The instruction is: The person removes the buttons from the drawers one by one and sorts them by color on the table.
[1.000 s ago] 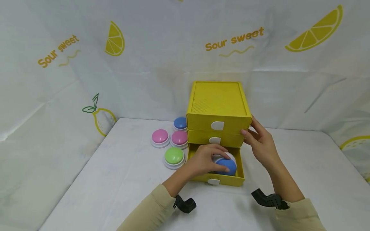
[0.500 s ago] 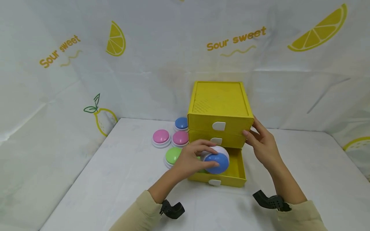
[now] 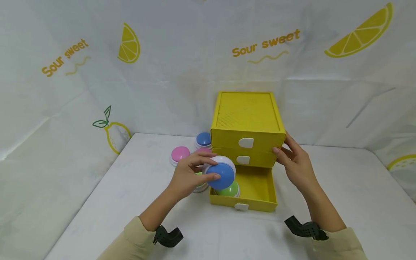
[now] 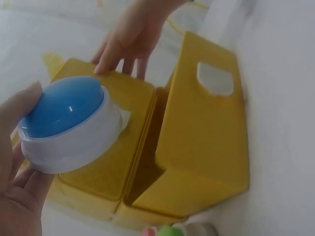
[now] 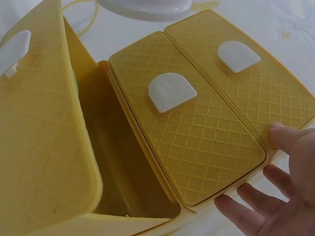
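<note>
My left hand (image 3: 185, 177) pinches a push button (image 3: 222, 176) with a blue dome and white base, thumb on the dome and fingers on the base. It is raised above the left side of the pulled-out bottom drawer (image 3: 258, 187) of a yellow drawer box (image 3: 248, 112). A green push button (image 3: 230, 190) lies in that drawer's left front corner. My right hand (image 3: 296, 166) rests at the box's right side. In the right wrist view, its thumb (image 5: 283, 135) touches the front of the top drawer while the other fingers lie along the side wall.
Left of the box stand more push buttons: a blue one (image 3: 203, 138) at the back and a pink one (image 3: 180, 154) farther left. Another pink one and a green one are partly behind my left hand. A lemon-print sheet (image 3: 182, 72) rises behind the table.
My left hand has lifted the blue push button out of the bottom drawer and carried it left. The green button in the drawer now shows. My right hand has stayed at the box.
</note>
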{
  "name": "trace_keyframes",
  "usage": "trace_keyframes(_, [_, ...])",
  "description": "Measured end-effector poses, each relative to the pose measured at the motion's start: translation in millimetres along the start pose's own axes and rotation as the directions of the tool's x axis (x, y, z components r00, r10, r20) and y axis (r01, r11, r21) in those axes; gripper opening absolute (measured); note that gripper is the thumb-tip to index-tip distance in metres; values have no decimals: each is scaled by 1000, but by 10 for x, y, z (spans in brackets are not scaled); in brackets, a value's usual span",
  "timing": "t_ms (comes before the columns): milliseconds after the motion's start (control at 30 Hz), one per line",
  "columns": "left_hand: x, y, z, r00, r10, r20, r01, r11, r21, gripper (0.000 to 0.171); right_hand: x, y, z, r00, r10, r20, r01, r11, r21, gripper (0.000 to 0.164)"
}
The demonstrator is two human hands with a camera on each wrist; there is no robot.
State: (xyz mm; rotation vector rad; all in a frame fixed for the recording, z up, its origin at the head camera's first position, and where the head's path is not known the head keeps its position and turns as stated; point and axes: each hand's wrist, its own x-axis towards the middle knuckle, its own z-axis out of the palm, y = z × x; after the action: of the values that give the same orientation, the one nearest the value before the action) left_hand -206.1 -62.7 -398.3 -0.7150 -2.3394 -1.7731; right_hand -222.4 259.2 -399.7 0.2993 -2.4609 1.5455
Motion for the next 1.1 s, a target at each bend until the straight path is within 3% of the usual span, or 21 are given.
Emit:
trace_keyframes(100, [28, -22, -142, 999, -15, -47, 16, 1000, 7, 30, -6, -3, -5, 1000, 8, -1, -8, 1000, 3, 65])
trace_keyframes(300, [105, -140, -427, 993, -42, -112, 53, 994, 101, 30, -28, 32, 11, 1000, 11, 1, -11, 1000, 16, 65])
trace_keyframes(433, [267, -276, -607, 972, -107, -209, 132, 985, 111, 33, -32, 54, -1, 1000, -8, -5, 8, 1000, 11, 64])
trace_keyframes(533, [414, -404, -718, 930, -202, -306, 227, 973, 48, 37, -26, 57, -15, 1000, -16, -9, 16, 1000, 8, 64])
trace_keyframes(700, [592, -632, -809, 826, -384, -412, 387, 919, -81, 45, -27, 64, -29, 1000, -9, -11, 9, 1000, 2, 64])
trace_keyframes(767, [650, -714, -828, 794, -421, -439, 418, 902, -107, 46, -30, 73, -28, 1000, -9, -14, 9, 1000, -4, 65])
trace_keyframes(900, [763, -853, -868, 749, -454, -482, 439, 886, -152, 46, -35, 82, -27, 1000, -17, -23, 17, 1000, -6, 64])
trace_keyframes(1100, [893, -1008, -931, 706, -478, -523, 457, 871, -180, 44, -34, 74, -13, 1000, -6, -16, 7, 1000, 11, 64])
